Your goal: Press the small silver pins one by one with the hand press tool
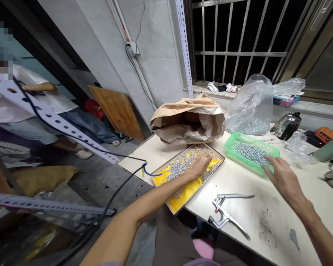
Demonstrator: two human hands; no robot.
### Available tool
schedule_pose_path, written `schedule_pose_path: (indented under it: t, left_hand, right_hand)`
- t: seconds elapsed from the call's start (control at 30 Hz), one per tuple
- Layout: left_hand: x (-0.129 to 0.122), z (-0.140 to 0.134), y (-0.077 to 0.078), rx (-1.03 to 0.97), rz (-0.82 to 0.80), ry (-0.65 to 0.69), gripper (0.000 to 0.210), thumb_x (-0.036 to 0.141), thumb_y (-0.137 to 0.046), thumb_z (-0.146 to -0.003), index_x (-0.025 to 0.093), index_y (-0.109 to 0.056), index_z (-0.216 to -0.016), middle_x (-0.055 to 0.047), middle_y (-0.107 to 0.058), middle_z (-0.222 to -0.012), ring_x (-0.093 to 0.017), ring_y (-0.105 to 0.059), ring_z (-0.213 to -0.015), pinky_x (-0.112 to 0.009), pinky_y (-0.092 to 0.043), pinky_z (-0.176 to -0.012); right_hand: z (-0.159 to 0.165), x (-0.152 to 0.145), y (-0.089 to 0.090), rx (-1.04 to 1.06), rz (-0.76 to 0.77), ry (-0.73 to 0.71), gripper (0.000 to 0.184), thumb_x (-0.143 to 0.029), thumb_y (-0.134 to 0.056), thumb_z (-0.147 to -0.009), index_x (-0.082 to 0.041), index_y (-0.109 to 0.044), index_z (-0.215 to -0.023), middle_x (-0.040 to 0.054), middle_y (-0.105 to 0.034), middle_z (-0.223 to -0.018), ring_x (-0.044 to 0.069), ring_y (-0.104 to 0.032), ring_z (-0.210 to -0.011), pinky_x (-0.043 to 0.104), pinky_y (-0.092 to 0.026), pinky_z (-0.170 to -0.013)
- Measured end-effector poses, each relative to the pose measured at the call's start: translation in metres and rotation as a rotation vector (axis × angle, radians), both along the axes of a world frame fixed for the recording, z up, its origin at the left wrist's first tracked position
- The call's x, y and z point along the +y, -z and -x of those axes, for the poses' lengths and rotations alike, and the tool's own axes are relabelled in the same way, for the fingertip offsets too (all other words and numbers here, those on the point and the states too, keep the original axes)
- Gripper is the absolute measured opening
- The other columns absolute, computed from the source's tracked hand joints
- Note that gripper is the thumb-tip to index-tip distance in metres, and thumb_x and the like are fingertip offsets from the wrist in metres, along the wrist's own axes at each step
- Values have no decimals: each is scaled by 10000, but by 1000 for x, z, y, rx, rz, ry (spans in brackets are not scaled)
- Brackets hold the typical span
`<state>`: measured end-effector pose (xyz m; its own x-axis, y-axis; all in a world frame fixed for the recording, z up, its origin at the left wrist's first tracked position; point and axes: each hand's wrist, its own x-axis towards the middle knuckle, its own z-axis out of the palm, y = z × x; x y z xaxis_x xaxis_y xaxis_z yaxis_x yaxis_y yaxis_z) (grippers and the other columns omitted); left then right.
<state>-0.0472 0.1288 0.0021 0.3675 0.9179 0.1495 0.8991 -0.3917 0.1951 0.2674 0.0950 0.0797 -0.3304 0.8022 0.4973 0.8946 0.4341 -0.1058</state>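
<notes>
We're working at the tray w/ our L hand, its fingers curling down among the small metal pieces at the far-R part of it. The step in hand, as we're judging it, is picking or sorting through these pcs by touch. Our L fingers are bending in close, but the hand is hiding the tips, so we can't tell if they're gripping any.

Our R hand is hovering at the near-R end of the green basket, thumb & fingers parting loosely w/ nothing visible b/w them. We can't tell if they're touching the rim.

The metal pieces are lying loose in the tray, bunching in some spots & leaving its yellow bottom showing in others; similar pcs are filling the green basket. The tray is jutting past the near edge of the surface, w/ a paper bag standing behind it. A plier-like tool is lying b/w us & the basket, handles apart.

The next move is prob. calling for light L fingertips & no pressing on the overhanging part, b/c the tray could be tipping.
</notes>
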Motion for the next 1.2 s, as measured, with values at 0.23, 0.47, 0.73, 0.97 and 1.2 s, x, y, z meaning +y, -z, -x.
schedule_pose_path:
  t: [0.23,0.47,0.73,0.97,1.2]
  left_hand:
    - [28,0,21,108,56,131,187,49,-418,-879,122,-589,-857,-96,-577,-937,-202,-477,-928,-308,-400,-812]
    - [29,-5,11,215,87,235,204,8,-394,-852,112,-567,-883,-156,-584,-982,-253,-496,-980,-365,-389,-856]
    - [0,-1,-10,-159,145,29,156,106,-463,-827,129,-616,-843,-69,-624,-829,-187,-551,-821,-316,-440,-799]
    - [-91,-21,-24,-757,980,-218,184,253,-637,-753,101,-664,-853,-9,-624,-682,-77,-511,-522,-202,-425,-529]
    - [-132,-44,-7,-849,1132,-394,288,372,-727,-647,97,-661,-699,52,-484,-473,-44,-384,-425,-173,-301,-417]
  right_hand:
    - [15,-67,31,145,200,-159,227,-340,-393,-943,-238,-570,-1043,64,-640,-911,203,-632,-827,325,-511,-681]
    - [35,-122,56,119,538,-259,198,-295,-420,-927,-230,-593,-997,57,-625,-872,178,-623,-755,300,-510,-635]
    - [46,-150,68,2,557,-202,175,-182,-429,-913,-204,-592,-852,36,-579,-771,158,-574,-682,268,-412,-585]
    - [39,-141,73,-74,545,-126,270,-160,-346,-937,-189,-562,-778,43,-556,-770,151,-533,-677,267,-367,-586]
    - [37,-140,78,-152,515,-104,241,-76,-363,-889,-181,-566,-815,50,-554,-796,157,-500,-683,279,-323,-579]
